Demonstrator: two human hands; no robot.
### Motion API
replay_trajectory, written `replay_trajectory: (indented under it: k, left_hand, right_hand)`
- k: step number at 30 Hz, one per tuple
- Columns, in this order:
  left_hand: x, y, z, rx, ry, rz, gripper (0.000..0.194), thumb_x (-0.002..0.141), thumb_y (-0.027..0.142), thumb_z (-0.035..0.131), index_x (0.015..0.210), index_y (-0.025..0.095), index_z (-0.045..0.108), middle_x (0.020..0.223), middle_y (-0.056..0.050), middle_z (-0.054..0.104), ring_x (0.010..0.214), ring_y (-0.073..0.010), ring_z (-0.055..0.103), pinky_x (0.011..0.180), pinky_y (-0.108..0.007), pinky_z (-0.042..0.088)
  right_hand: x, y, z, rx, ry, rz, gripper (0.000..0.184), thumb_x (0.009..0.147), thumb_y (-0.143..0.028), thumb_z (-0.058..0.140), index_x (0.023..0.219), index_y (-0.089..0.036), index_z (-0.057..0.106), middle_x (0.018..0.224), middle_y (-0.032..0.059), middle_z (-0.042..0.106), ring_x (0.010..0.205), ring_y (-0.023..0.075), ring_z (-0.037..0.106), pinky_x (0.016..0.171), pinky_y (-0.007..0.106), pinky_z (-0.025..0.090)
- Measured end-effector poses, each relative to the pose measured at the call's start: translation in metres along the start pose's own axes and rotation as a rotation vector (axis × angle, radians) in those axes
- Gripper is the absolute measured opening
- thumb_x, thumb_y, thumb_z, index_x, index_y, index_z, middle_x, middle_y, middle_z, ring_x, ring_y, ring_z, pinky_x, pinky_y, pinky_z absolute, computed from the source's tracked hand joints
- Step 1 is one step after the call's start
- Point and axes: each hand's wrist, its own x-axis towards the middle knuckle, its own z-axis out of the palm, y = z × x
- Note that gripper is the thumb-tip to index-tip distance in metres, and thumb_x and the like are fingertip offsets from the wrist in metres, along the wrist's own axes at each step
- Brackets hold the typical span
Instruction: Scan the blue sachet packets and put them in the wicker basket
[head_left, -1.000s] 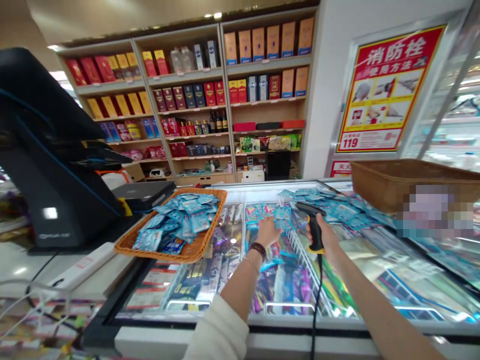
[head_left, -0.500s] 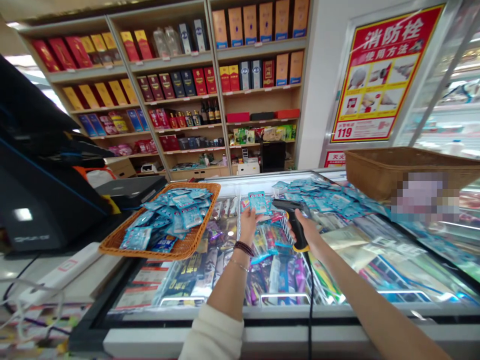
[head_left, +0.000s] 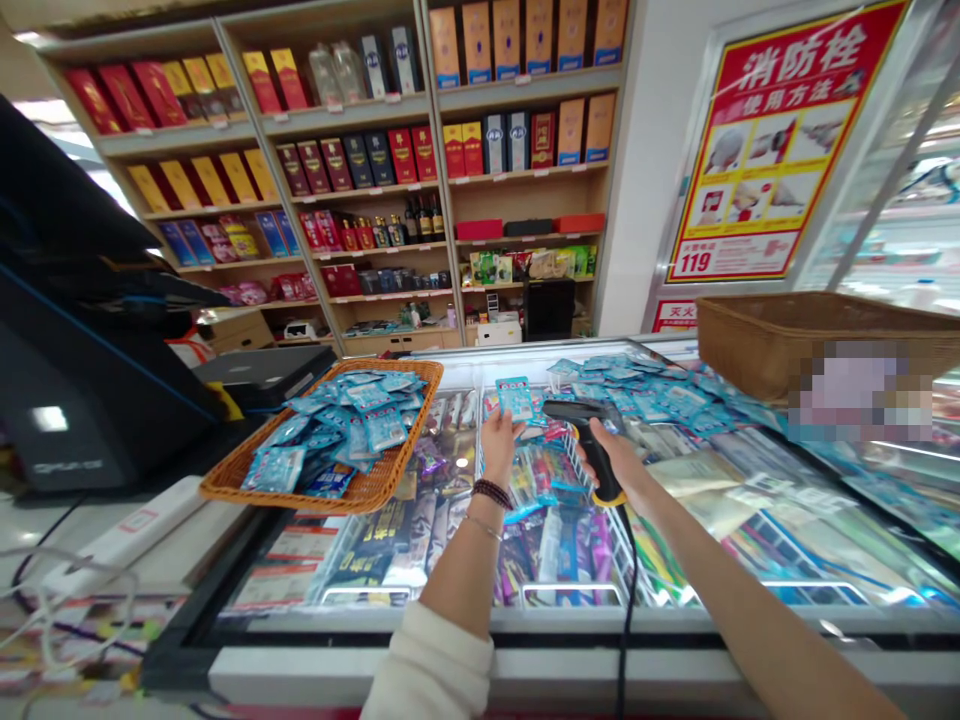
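2 bare hands work above a glass-topped chest freezer (head_left: 480,622). The left grip (head_left: 499,445) is almost closed, with thumb and fingers pinching a pale blue sachet (head_left: 514,398) by its lower edge and standing it upright, so most of its printed face is uncovered. That is a sound hold: low fingertips leave the print free, and a flat, unbent sachet should read more cleanly. Whether a barcode faces outward is too small to tell. The right grip (head_left: 619,462) is wrapped fully round the handle of a black corded barcode scanner (head_left: 589,450), whose yellow-banded base juts out below the fist and whose head points left, just beside the sachet. A black cable (head_left: 626,600) hangs from the scanner over the freezer's front edge, slack enough not to drag on the wrist. Holding the scanner's head square to the sachet, with both wrists steady, matters more here than speed.

To the left, a wicker basket (head_left: 360,507) holds a heap of similar blue sachets, and more sachets (head_left: 637,385) lie scattered on the glass beyond the hands. A brown woven basket (head_left: 780,335) sits further right, and a black till terminal (head_left: 75,390) stands at the far left.
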Motion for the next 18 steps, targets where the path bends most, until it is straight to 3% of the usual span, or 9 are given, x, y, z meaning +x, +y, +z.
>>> replay_trajectory:
  k: [9, 18]
  left_hand:
    - [-0.0027, 0.0049, 0.0028, -0.05, 0.025, 0.006, 0.058, 0.07, 0.061, 0.094, 0.068, 0.019, 0.055, 0.061, 0.008, 0.045, 0.061, -0.0067, 0.053, 0.077, -0.028, 0.066]
    - [-0.0059, 0.0081, 0.0037, -0.067, 0.022, 0.012, 0.059, 0.069, 0.061, 0.096, 0.067, 0.019, 0.053, 0.06, 0.009, 0.046, 0.06, -0.0063, 0.054, 0.082, -0.031, 0.067]
  right_hand:
    - [-0.0066, -0.0064, 0.0001, -0.043, -0.032, -0.017, 0.061, 0.083, -0.082, 0.072, 0.077, -0.022, 0.061, 0.059, -0.0003, 0.061, 0.038, 0.0103, 0.048, 0.032, 0.022, 0.039]
    - [-0.0025, -0.001, 0.001, -0.04, -0.004, -0.038, 0.062, 0.079, -0.084, 0.071, 0.075, -0.024, 0.059, 0.057, 0.0006, 0.061, 0.037, 0.0111, 0.047, 0.03, 0.023, 0.036]
